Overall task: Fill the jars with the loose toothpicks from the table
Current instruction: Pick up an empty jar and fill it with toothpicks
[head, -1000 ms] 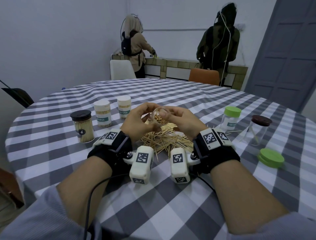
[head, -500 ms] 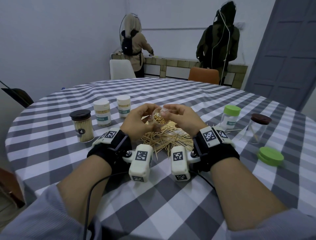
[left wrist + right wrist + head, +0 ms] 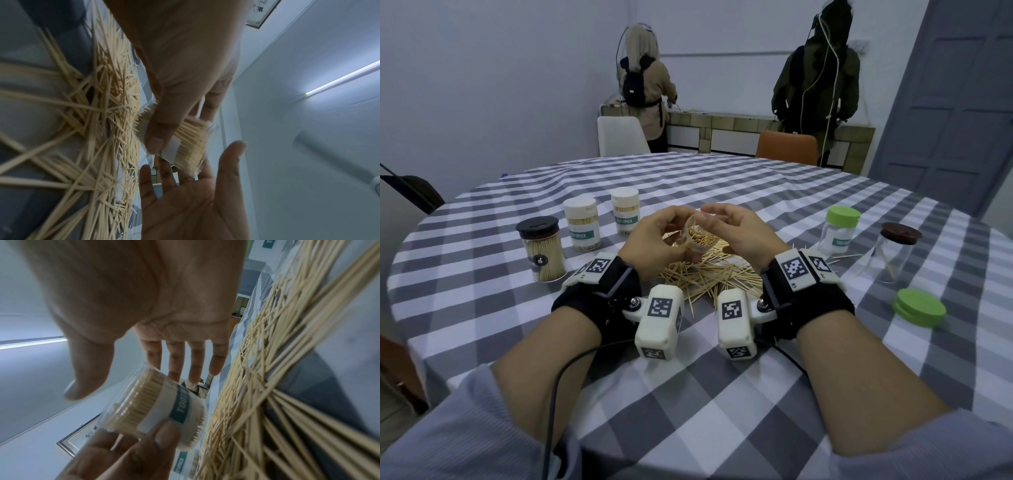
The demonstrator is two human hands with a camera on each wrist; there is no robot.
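1. Your left hand [image 3: 654, 245] grasps the open jar [image 3: 698, 234], tilted, above the loose toothpicks [image 3: 709, 274] on the table.
2. Your right hand [image 3: 739, 233] is released, fingers straight, just beside the jar mouth.
3. It is nearer to the pile.

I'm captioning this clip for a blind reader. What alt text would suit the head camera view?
Two hands hold a small clear jar packed with toothpicks above a loose pile of toothpicks on a grey checked table: the left hand grips it, the right hand hovers open beside it. Filled jars stand left; a near-empty jar and a green lid sit right.
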